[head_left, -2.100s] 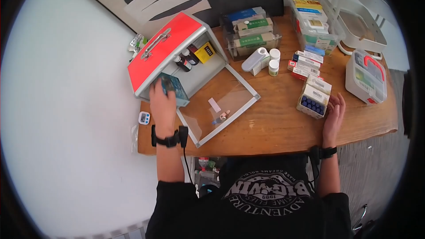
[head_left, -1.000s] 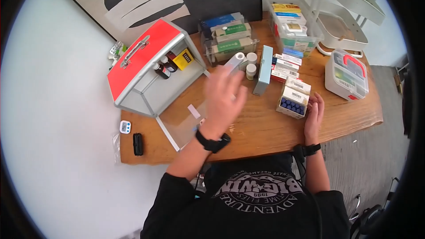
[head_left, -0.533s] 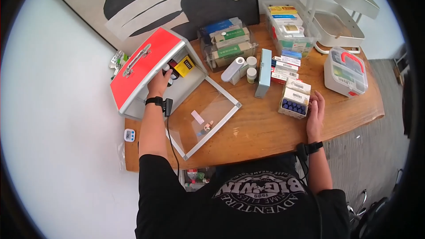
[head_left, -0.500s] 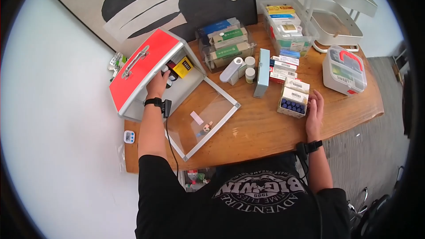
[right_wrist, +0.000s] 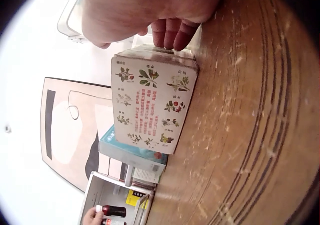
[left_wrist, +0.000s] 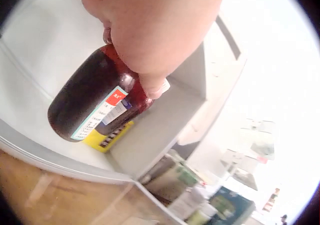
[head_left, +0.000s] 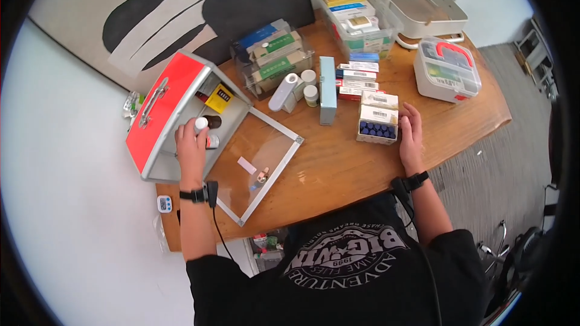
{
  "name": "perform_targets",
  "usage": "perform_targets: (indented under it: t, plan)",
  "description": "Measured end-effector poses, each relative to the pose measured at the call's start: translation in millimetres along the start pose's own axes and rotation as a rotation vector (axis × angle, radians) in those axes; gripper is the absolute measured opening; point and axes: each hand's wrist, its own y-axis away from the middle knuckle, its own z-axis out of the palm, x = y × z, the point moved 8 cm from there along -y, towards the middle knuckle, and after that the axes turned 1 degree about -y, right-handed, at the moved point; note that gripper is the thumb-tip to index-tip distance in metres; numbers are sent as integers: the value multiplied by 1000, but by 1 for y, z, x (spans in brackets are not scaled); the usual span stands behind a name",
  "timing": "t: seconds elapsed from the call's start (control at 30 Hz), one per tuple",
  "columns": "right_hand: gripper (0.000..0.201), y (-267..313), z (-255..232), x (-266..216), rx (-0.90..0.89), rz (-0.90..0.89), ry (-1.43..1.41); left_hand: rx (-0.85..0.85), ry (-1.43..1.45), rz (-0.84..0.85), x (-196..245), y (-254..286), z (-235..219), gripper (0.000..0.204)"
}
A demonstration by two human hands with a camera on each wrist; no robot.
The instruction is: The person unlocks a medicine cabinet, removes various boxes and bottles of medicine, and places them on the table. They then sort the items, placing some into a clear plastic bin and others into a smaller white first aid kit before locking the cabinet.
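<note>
Tilted in my left hand [head_left: 191, 152] are two dark medicine bottles with white caps, gripped at their tops at the mouth of the red and silver case [head_left: 170, 93]. In the left wrist view, the nearer bottle [left_wrist: 87, 97] carries a white, red and green label. The second bottle [left_wrist: 142, 102] is partly hidden behind it. A yellow box [head_left: 219, 99] stays inside the case. My right hand [head_left: 412, 139] rests on the table, fingers loosely bent at the side of a printed carton [right_wrist: 150, 102]; in the head view, dark blue-capped vials [head_left: 377, 128] show at its front.
The case's clear door [head_left: 266, 163] lies flat on the wooden table [head_left: 338, 166]. A light blue box [head_left: 327, 90], white pill bottles [head_left: 310, 95] and small medicine boxes [head_left: 357, 84] stand beyond. Clear bins [head_left: 275, 63] and a white kit with red handle [head_left: 447, 75] line the back.
My left hand took a blue-green box from the case and stood it beside the small boxes. It then reached back in and has now drawn two bottles toward the opening. The right hand stays beside the carton.
</note>
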Motion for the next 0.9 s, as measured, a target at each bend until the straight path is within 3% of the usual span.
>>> perform_targets:
  t: [0.1,0.17,0.33,0.37,0.57,0.73,0.8,0.87,0.9]
  plan:
    - [42,0,3,-2,-28,2,30,-86,115,136,96,12,-26,34]
    - [42,0,4,-5,-25,4,22,-199,291,137,156,22,-26,30]
    - [43,1,3,-3,-27,7,-19,-364,462,375,266,47,43,33]
    - [43,1,4,-6,-22,-3,-16,-308,391,441,280,52,59,35]
    - [43,0,1,-4,-28,-7,5,-211,312,468,311,46,113,43]
    - [43,0,2,-2,-39,10,-44,-146,436,400,291,49,109,62]
    - [43,0,1,-3,-47,8,-18,-13,513,355,279,59,91,77]
    - [43,0,2,-3,-50,7,-35,-17,504,288,268,81,88,73]
    - [42,1,2,-3,-50,3,-48,-167,611,8,250,92,101,70]
